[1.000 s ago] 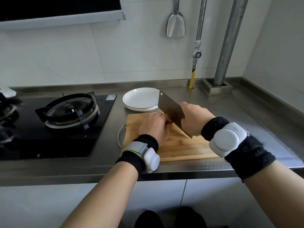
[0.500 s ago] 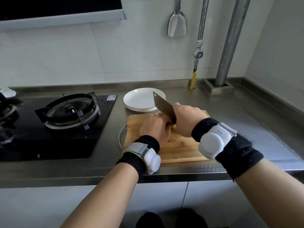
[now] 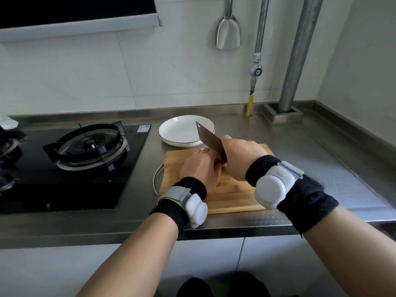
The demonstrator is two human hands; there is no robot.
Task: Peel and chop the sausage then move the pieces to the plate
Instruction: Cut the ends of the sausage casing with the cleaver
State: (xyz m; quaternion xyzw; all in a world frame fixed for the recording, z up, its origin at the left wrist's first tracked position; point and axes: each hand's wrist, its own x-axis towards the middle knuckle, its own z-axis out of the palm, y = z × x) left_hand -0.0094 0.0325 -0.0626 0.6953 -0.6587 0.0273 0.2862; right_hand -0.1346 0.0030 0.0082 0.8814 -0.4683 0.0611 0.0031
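The sausage lies somewhere under the left hand (image 3: pixel 200 168) on the wooden cutting board (image 3: pixel 231 196), and almost none of it shows, so its peel and how much has been cut cannot be told. There is only the one head view.

The left hand is curled down over the spot where the sausage sits, knuckles toward the blade; whether its fingers actually grip the sausage is hidden. The right hand (image 3: pixel 241 156) is wrapped firmly round the handle of the cleaver (image 3: pixel 211 140), whose blade tilts up and away, tip raised over the near edge of the white plate (image 3: pixel 171 129). The plate sits on the bench (image 3: pixel 321 163) just behind the board and holds no pieces yet (none that can be seen, anyway). To the left is the gas hob (image 3: pixel 92 144), well apart from the work.

The step in hand looks like chopping. To do it well, the left fingertips should stay tucked back, so the flat of the blade rides against the knuckles and not over them. The cleaver should come straight down, not at this slant, or the slices will be wedge-shaped and the sausage may roll. Short, even strokes with the hand creeping back between cuts would keep the pieces alike and the board still.
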